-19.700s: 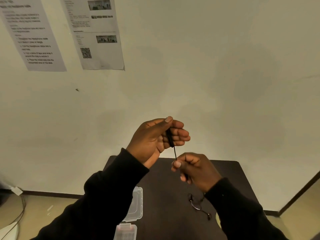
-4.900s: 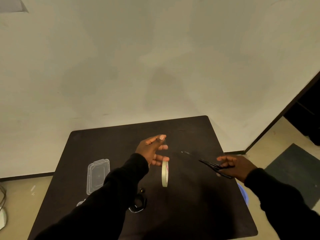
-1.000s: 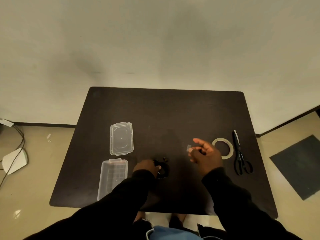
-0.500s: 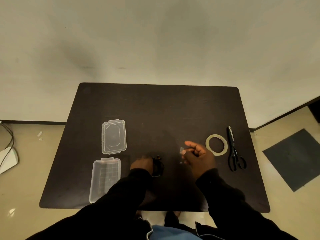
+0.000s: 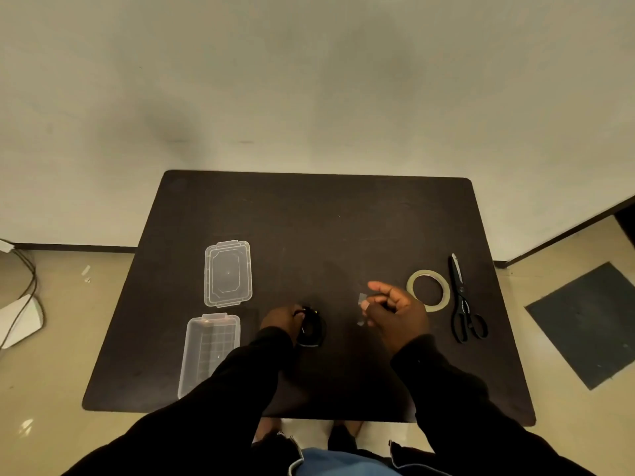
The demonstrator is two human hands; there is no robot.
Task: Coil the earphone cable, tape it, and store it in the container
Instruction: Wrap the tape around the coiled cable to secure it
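The coiled black earphone cable (image 5: 312, 329) sits low over the dark table (image 5: 309, 218) near its front middle, and my left hand (image 5: 282, 319) grips its left side. To the right, my right hand (image 5: 395, 312) pinches a short clear piece of tape (image 5: 362, 299) between thumb and fingers, a hand's width from the coil. The clear plastic container (image 5: 209, 352) lies open at the front left, with its lid (image 5: 227, 273) flat just behind it.
A roll of clear tape (image 5: 428, 294) lies flat to the right of my right hand, and black scissors (image 5: 464, 304) lie beside it near the table's right edge. Cables and a white object (image 5: 19, 321) are on the floor at left; a dark mat (image 5: 587, 321) is at right.
The view has shifted slightly. My left hand has closed on the cable coil and lifted its edge. My right hand keeps the tape piece and has drifted a little towards the coil.
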